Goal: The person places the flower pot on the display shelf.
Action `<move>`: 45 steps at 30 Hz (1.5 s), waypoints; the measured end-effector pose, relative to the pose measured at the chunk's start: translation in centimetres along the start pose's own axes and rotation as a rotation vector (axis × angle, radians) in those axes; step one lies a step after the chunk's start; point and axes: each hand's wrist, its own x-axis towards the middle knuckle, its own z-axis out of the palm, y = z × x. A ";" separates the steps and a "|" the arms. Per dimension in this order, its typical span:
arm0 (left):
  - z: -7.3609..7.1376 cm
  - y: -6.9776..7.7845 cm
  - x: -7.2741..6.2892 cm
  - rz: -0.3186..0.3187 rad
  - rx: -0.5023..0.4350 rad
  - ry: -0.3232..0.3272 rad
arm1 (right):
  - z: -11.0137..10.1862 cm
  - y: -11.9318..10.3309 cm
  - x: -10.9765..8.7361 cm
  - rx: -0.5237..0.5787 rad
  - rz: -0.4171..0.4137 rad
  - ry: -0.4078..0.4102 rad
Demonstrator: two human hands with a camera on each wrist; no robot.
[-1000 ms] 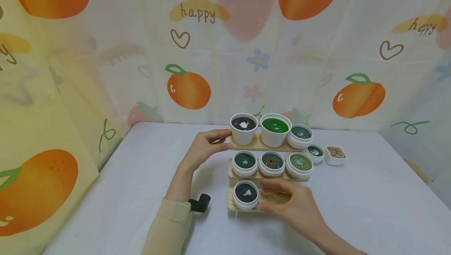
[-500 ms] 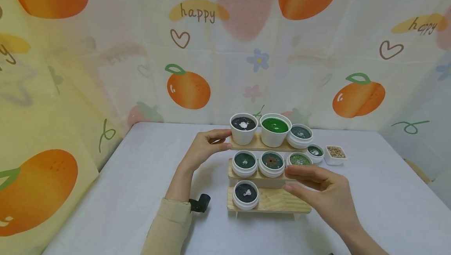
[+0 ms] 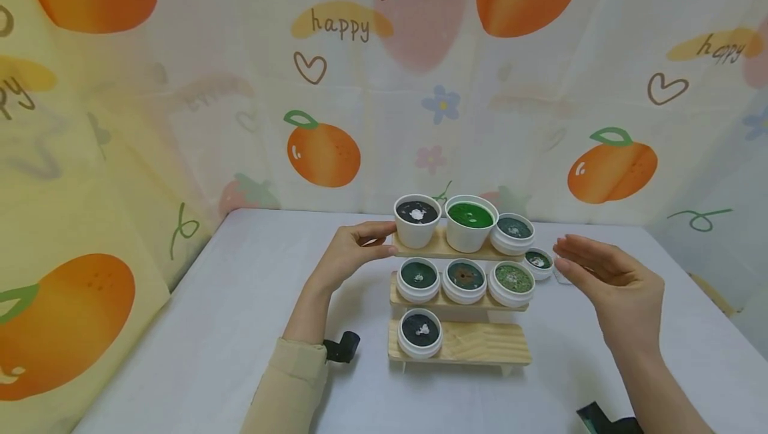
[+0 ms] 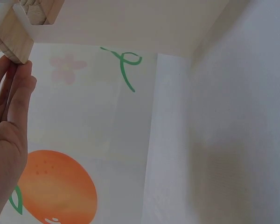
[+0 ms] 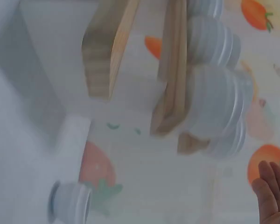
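Note:
My left hand (image 3: 354,251) pinches the left end of the top shelf of a three-tier wooden stand (image 3: 489,344). In the left wrist view its fingers (image 4: 21,95) meet the shelf's wooden end (image 4: 14,37). The right hand (image 3: 627,291), holding nothing, hovers at the right with fingers fairly straight and thumb apart. Its fingertips are near a small white jar (image 3: 538,263) of dark green on the table. A white dish (image 3: 561,278) shows only a corner behind that hand. On the lowest shelf, at its left end, sits a white jar (image 3: 420,333) of black with a white dab.
The middle shelf bears three white jars, among them a speckled green one (image 3: 512,283). Up top stand a taller cup of black (image 3: 417,223), a cup of bright green (image 3: 471,224) and a lower grey-green jar (image 3: 513,234). A printed curtain (image 3: 384,101) hangs behind the table.
My right hand has left the black jar on the lowest shelf and moved right and up, past the stand, now covering most of the dish of grains. The left hand keeps its place.

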 end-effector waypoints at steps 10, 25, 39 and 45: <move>0.0 0.0 0.0 0.011 0.013 0.003 | -2.8 3.8 4.2 -0.253 0.170 0.162; 0.1 0.0 -0.1 0.015 -0.001 0.002 | -5.2 9.4 7.1 -0.615 0.443 0.144; 0.0 0.0 0.0 0.005 0.009 0.006 | -6.4 11.5 7.5 -0.716 0.468 0.024; 0.0 -0.1 0.0 0.006 0.006 0.003 | -6.5 11.9 7.5 -0.742 0.487 -0.055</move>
